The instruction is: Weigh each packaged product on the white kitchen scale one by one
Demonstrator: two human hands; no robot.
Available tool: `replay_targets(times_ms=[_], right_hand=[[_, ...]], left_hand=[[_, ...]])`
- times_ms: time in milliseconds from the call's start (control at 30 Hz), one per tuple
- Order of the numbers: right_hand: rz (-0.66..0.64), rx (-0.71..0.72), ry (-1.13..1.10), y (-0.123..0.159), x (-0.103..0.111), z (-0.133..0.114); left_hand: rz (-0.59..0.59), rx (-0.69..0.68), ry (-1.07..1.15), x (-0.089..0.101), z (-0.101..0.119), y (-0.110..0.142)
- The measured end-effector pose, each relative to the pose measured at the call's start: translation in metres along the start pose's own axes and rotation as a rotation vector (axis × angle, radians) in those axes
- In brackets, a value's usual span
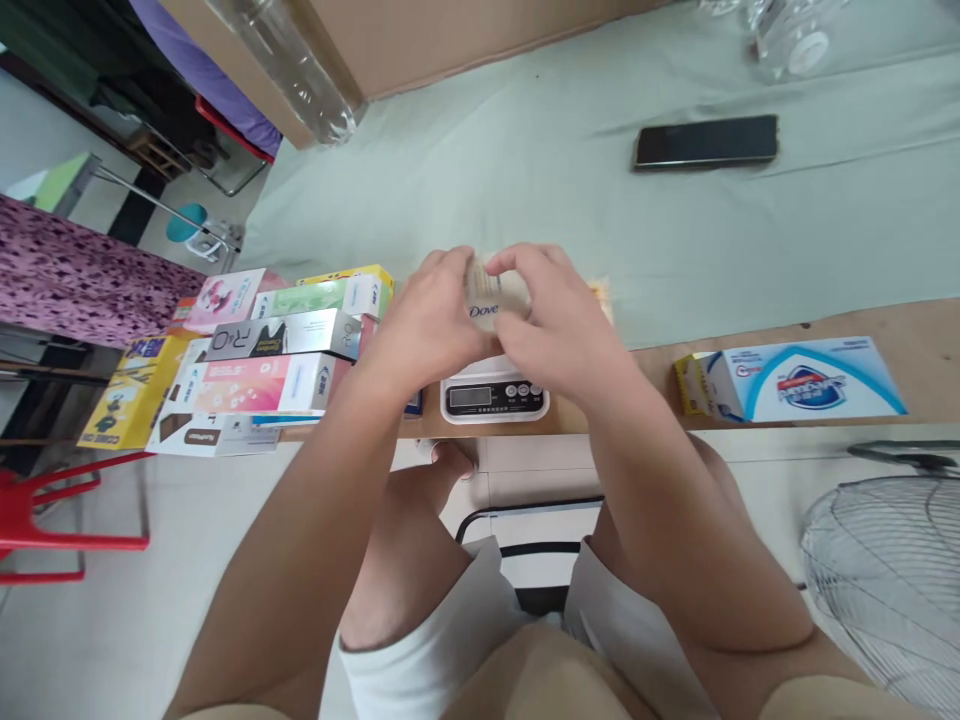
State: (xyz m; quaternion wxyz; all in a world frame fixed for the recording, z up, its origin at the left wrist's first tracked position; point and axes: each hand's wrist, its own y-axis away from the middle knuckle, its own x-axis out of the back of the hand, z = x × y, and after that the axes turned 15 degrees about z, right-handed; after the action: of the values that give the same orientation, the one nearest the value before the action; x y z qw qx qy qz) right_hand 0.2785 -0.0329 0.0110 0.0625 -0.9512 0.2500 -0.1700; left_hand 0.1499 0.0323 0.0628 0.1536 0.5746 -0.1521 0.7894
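Note:
Both my hands hold a small pale Dove box [491, 296] just above a white digital scale [493, 395] at the table's near edge. My left hand [429, 320] grips the box's left side with curled fingers. My right hand [553, 315] wraps over its right side and top. Most of the box is hidden by my fingers. A stack of several coloured product boxes [274, 360] lies right beside my left hand.
A blue-and-white soap box [795, 382] lies on the table edge at the right. A black phone [705, 141] rests farther back on the pale green cloth [525, 170]. A clear bottle [300, 70] and cardboard stand behind. A red chair [45, 510] is left, a fan [885, 570] right.

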Motion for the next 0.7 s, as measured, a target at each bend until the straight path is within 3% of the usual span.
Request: replay_targets(times_ms=[200, 333, 433, 567, 700], right_hand=[[0.022, 0.011, -0.021, 0.004, 0.032, -0.029], [0.245, 0.036, -0.087, 0.010, 0.081, -0.050], [0.465, 0.025, -0.156, 0.010, 0.125, -0.049], [0.796, -0.100, -0.260, 0.006, 0.185, -0.026], [1.139, -0.158, -0.216, 0.004, 0.229, 0.008]], left_hand=[[0.164, 0.008, 0.057, 0.019, 0.037, 0.000], [0.218, -0.038, 0.114, 0.039, 0.087, -0.010], [0.198, -0.124, 0.146, 0.039, 0.139, -0.024], [0.113, -0.303, 0.213, 0.012, 0.217, -0.045], [-0.031, -0.485, 0.220, -0.039, 0.296, -0.063]])
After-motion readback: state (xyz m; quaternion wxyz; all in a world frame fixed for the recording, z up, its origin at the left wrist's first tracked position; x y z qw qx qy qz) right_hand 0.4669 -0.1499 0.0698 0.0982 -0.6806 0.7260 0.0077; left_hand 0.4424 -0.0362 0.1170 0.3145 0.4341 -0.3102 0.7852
